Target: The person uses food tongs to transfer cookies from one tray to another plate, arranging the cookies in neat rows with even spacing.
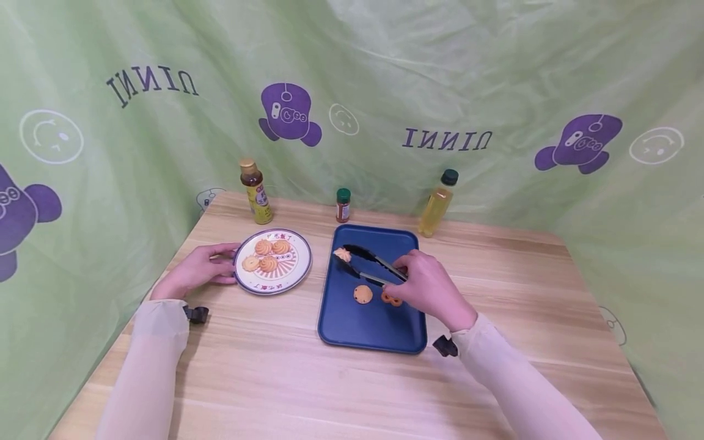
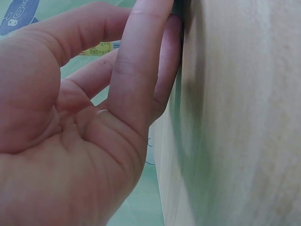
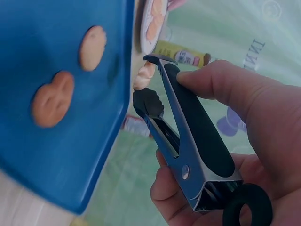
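In my right hand [image 1: 426,287] is a pair of tongs [image 3: 197,122], gripped with thumb and fingers on its black-padded arms. Between the tong tips sits a pale swirled cookie [image 1: 342,254], over the upper left of the blue tray [image 1: 368,330]. On that tray lie a round cookie [image 1: 363,294] and a pretzel-shaped cookie [image 3: 52,100], the latter partly covered by the right hand in the head view. My left hand [image 1: 200,269] touches the left rim of a white plate [image 1: 297,260], fingers loosely bent. Several swirled cookies [image 1: 267,264] lie on the plate.
Behind the plate stands a sauce bottle with a yellow label [image 1: 258,195]. A small green-capped spice jar [image 1: 343,206] is at the tray's back edge, and a bottle of yellow oil [image 1: 436,208] is behind its right corner. A green printed curtain [image 1: 363,55] surrounds the wooden table [image 1: 264,373].
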Available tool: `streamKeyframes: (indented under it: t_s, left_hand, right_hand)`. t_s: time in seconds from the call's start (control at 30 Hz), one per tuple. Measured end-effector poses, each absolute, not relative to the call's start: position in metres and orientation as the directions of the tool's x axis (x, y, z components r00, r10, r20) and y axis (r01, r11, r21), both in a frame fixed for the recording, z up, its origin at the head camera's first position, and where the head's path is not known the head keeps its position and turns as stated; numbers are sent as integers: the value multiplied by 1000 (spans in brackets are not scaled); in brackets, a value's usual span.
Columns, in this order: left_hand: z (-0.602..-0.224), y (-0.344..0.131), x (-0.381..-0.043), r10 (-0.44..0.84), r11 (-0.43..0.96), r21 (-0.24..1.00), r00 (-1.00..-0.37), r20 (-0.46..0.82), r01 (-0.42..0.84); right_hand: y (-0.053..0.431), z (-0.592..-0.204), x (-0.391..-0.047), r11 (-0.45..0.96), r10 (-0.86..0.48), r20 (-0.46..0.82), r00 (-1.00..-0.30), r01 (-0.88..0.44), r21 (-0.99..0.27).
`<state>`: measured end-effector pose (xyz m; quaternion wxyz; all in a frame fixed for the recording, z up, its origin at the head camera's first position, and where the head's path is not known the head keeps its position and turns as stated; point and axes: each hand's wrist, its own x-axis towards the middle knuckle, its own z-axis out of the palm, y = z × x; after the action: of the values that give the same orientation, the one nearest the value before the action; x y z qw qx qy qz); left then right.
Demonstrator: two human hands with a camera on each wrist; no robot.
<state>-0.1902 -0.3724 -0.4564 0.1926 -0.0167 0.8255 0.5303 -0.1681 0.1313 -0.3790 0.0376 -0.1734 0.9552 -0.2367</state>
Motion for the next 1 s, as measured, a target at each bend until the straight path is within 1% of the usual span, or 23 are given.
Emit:
streamKeyframes:
  t_s: [0.1, 0.2, 0.33, 0.47, 0.63, 1.0]
  left_hand:
    - [-456, -372, -190, 173, 440, 866, -924, -341, -237]
    - [-455, -372, -190, 170, 442, 864, -923, -345, -241]
    - [-455, -372, -191, 173, 442, 864, -923, -344, -239]
    - [-455, -372, -191, 172, 447, 863, -923, -343, -237]
    - [-457, -372, -193, 177, 438, 866, -921, -346, -242]
    - [-458, -373, -192, 170, 443, 863, -922, -347, -243]
  right_hand:
    - [117, -377, -171, 815, -372, 11, -928, -332, -475]
    - [104, -374, -174, 792, -387, -24, -922, -319, -521]
    - [86, -372, -179, 781, -392, -69, -917, -292, -552]
    - [69, -372, -184, 788, -406, -74, -911, -308, -534]
    - [52, -377, -188, 787, -430, -40, -902, -353, -507]
    - [31, -389, -190, 782, -461, -43, -886, -383, -492]
